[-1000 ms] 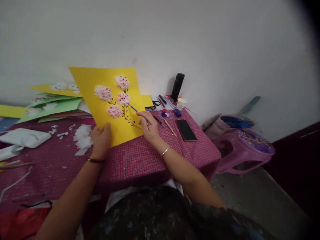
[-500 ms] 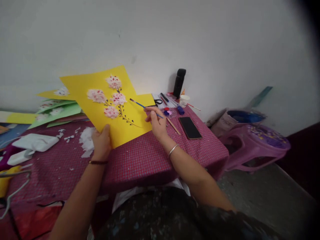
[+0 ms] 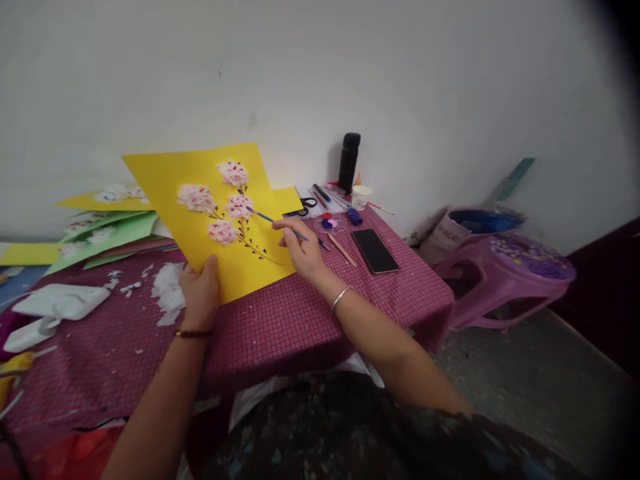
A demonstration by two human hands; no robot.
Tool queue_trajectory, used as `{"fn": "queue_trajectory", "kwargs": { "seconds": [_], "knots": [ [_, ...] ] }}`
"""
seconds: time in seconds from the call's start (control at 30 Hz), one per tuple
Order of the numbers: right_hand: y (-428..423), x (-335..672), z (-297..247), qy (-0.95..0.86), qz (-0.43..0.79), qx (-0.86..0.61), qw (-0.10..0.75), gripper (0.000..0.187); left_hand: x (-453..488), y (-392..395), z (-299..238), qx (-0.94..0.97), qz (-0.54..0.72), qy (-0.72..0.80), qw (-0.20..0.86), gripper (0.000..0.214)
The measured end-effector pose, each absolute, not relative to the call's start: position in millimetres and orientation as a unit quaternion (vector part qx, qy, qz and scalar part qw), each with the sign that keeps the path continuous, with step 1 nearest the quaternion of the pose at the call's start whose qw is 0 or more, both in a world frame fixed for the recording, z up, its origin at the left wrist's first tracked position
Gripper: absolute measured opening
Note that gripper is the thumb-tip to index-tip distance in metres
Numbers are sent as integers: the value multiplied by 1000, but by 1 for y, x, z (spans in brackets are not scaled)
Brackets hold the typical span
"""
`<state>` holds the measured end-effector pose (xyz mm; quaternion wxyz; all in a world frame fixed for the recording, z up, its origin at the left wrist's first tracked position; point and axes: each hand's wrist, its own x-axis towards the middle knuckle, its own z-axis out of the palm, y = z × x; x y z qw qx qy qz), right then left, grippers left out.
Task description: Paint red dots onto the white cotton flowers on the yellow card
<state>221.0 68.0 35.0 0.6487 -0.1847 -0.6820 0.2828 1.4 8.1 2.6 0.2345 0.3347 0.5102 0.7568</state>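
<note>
A: At centre frame, item one?

B: Yellow sheet, tilted up off the table, bearing four pink-white flowers on a dark stem. Left hand pinches its lower edge, thumb on the face, fingers hidden behind.

A: Item two?

B: Brush, thin, blue-handled. Right hand has fingers pressed together on its handle; the tip lies on the sheet just beside the middle flower. A bangle sits on that wrist, a dark band on the left one.

A: To the right of the hand?

B: Wooden stick, then a phone, face dark, flat on the cloth. A dark pen shows partly under the right hand.

A: Upper centre, by the wall?

B: Black bottle upright; white cup just beside it; scissors; pens; a small palette with red, blue and pink spots; a blue cap near it.

A: Left side of the frame?

B: Stack of green and yellow sheets behind the held one; white paper scraps touching the left hand's side; crumpled white tissue further left.

A: Right side?

B: Purple stool, off the table, with a bucket behind it.

A: Anything blocking?

B: The sheet hides the table behind it and part of the stack.
</note>
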Motion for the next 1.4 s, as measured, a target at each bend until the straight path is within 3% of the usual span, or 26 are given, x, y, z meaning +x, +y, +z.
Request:
{"fn": "queue_trajectory", "kwargs": {
  "seconds": [0.2,0.47,0.73,1.17,1.4],
  "knots": [
    [77,228,37,-643,296,-222,670,29,1,11,0,334,759,509,232,41],
    [77,225,34,-684,287,-210,637,36,3,9,0,344,747,513,246,40],
    [80,228,37,-631,316,-213,676,35,-3,9,1,332,764,504,228,34],
    [75,226,36,-676,313,-211,633,36,3,9,3,334,756,507,245,39],
    [77,231,41,-626,342,-200,672,38,-2,11,-2,340,749,514,243,47]
  ]
}}
